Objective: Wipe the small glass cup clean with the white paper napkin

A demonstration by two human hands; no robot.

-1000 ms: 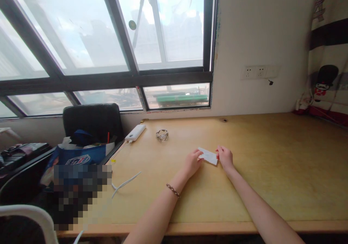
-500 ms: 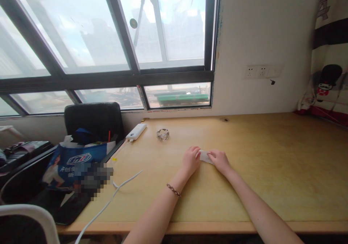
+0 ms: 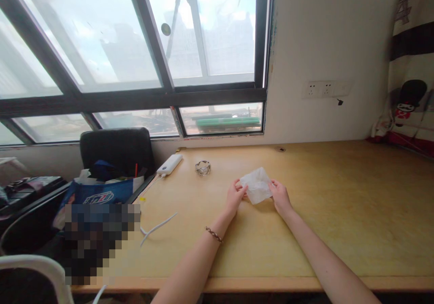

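Note:
A thin white sheet point(image 3: 257, 185), like a tissue or wipe, is spread between my two hands over the wooden table point(image 3: 339, 213). My left hand point(image 3: 236, 194) pinches its left edge, with the thumb on top. At the opposite edge my right hand point(image 3: 280, 195) grips it between thumb and fingers. Light creases run across the sheet. Farther back and to the left lies a silver openwork ring-shaped piece point(image 3: 203, 168), apart from both hands.
A white power bank point(image 3: 170, 164) with a cable point(image 3: 159, 225) lies at the table's left edge. Beyond that edge, a blue bag point(image 3: 111, 195) sits on a black chair point(image 3: 117, 148). A window and a wall with sockets point(image 3: 326, 89) stand behind the table.
The white sheet, earlier a small folded strip low between my hands, is now opened out into a larger square. My hands have moved slightly apart and turned, still holding it.

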